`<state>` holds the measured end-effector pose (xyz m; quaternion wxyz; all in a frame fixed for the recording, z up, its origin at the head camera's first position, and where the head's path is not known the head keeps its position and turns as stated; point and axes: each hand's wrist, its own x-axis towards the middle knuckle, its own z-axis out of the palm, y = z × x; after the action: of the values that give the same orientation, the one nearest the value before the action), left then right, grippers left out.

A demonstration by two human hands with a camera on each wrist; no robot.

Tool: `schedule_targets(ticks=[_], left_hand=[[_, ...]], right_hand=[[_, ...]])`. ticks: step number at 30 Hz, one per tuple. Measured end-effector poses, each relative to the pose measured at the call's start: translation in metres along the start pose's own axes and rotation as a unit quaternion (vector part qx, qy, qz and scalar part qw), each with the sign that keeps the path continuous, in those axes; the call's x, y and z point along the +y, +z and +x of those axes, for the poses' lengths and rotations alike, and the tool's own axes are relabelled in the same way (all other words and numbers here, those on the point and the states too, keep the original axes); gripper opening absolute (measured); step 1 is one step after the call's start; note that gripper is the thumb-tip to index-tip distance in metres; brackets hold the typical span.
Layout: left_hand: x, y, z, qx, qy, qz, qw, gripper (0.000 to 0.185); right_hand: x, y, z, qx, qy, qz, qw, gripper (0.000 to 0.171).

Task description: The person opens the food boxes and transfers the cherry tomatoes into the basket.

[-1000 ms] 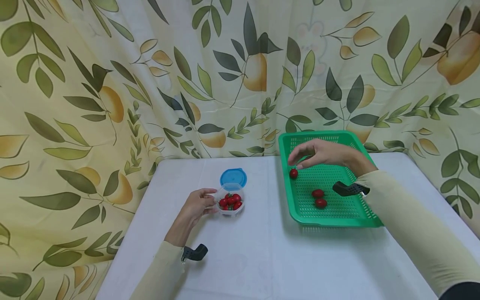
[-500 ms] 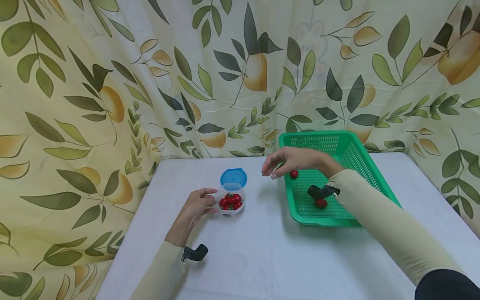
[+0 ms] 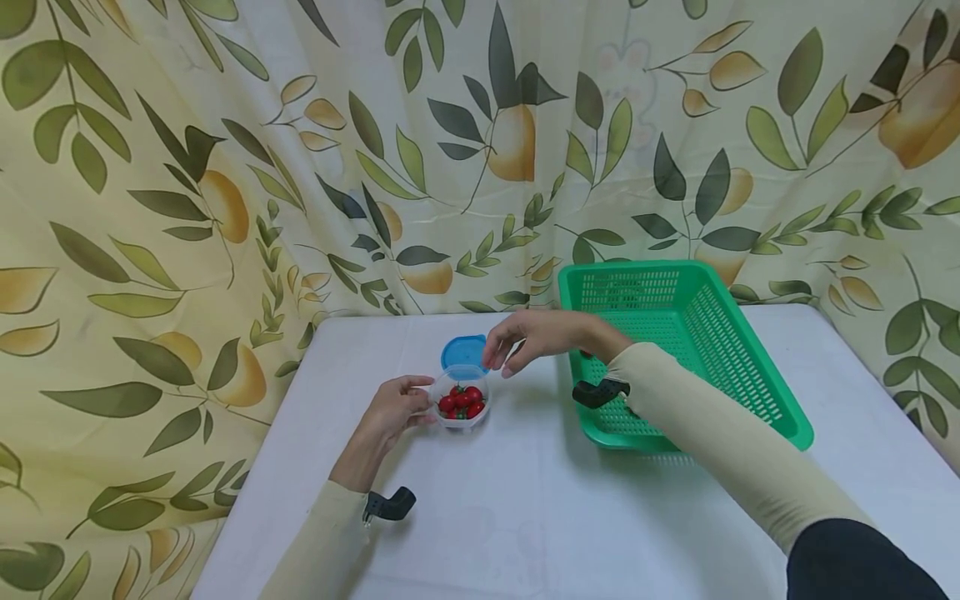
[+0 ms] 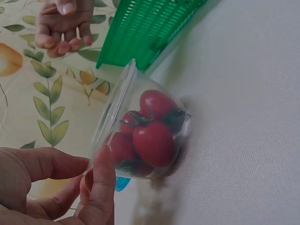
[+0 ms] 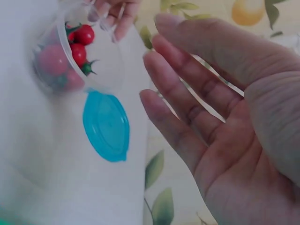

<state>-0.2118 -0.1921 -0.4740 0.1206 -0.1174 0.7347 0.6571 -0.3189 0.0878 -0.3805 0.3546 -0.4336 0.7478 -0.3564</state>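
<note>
Clear cup (image 3: 462, 406) of tomatoes (image 3: 461, 402) sits in left hand's (image 3: 392, 412) grip; right hand (image 3: 542, 335) slack, empty, above blue lid (image 3: 464, 352).

- The head view is bright and evenly lit; soft, faint shadows lie on the white tabletop (image 3: 525, 517) under the right forearm and beside the green basket (image 3: 757, 400).
- No hard glare there; the leaf-print curtain (image 3: 187, 167) stays sharp to the edges, with slight bending at the corners.
- The left wrist view is dimmer and greyer; the left hand (image 4: 56, 187) is close and soft, while the tomatoes (image 4: 152, 138) in the clear cup (image 4: 112, 117) look fairly sharp.
- The right wrist view is washed out: the tabletop blows to white, and the right hand (image 5: 225, 122) is large and blurred.
</note>
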Motion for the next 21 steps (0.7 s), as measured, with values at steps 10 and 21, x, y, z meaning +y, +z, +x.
schedule_targets(ticks=[10, 21], left_hand=[[0.001, 0.001, 0.001, -0.001, -0.004, -0.005, 1.0, 0.043], [0.002, 0.0, -0.001, -0.003, 0.002, -0.007, 1.0, 0.042]], right_hand=[[0.002, 0.019, 0.035, -0.025, -0.019, 0.006, 1.0, 0.031], [0.001, 0.035, 0.057, -0.034, 0.007, 0.014, 0.999, 0.036]])
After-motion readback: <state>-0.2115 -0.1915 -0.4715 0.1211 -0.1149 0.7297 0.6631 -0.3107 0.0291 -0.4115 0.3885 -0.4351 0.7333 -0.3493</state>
